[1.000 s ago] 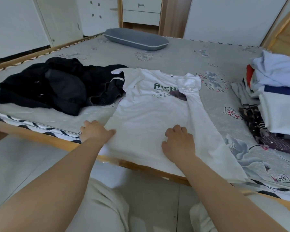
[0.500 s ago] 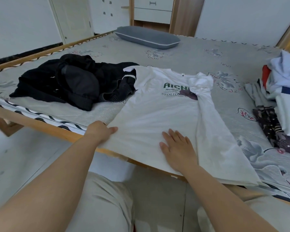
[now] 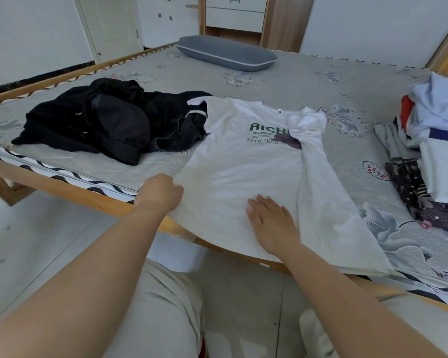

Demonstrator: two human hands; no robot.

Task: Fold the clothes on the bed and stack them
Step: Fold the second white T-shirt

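Note:
A white T-shirt (image 3: 241, 171) with green lettering lies face up on the bed (image 3: 308, 83), its right side folded inward over the print. My left hand (image 3: 161, 193) grips the shirt's lower left edge at the bed's wooden rail. My right hand (image 3: 272, 223) lies flat on the shirt's lower middle, fingers straight and spread. A heap of black clothes (image 3: 114, 122) sits to the left of the shirt, touching its left sleeve. A stack of folded clothes (image 3: 437, 140) stands at the right edge of the bed.
A grey pillow (image 3: 226, 52) lies at the far side of the mattress. The wooden bed rail (image 3: 62, 187) runs along the near edge, with tiled floor (image 3: 36, 244) below. My knees in light trousers (image 3: 161, 313) are in front of the rail. A wardrobe stands behind the bed.
My right hand went from curled to flat on the shirt. My left hand took hold of the shirt's left edge. The view shifted left and down.

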